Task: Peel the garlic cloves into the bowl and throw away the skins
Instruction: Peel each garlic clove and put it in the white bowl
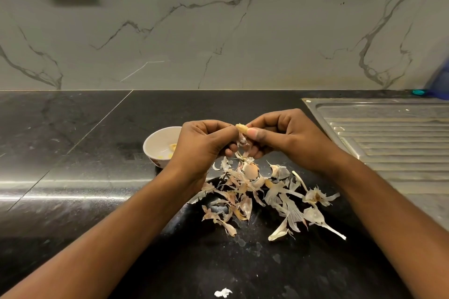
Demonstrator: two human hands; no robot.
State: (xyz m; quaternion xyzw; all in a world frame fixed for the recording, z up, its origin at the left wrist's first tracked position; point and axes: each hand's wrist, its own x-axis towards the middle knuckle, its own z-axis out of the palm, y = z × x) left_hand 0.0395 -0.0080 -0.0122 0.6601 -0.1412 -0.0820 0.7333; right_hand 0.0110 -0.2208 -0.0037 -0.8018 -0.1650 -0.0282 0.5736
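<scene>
Pale yellow, the garlic clove (241, 128) is pinched between both hands above the black counter (73, 177), its long axis running left to right. Right hand (286, 136) grips the clove, left hand (204, 145) nips its loose skin. Bowl (155, 145) sits just left, nearer the left hand; skins (262, 192) lie below.

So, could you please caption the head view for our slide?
Both hands peel a garlic clove above scattered skins.
</scene>
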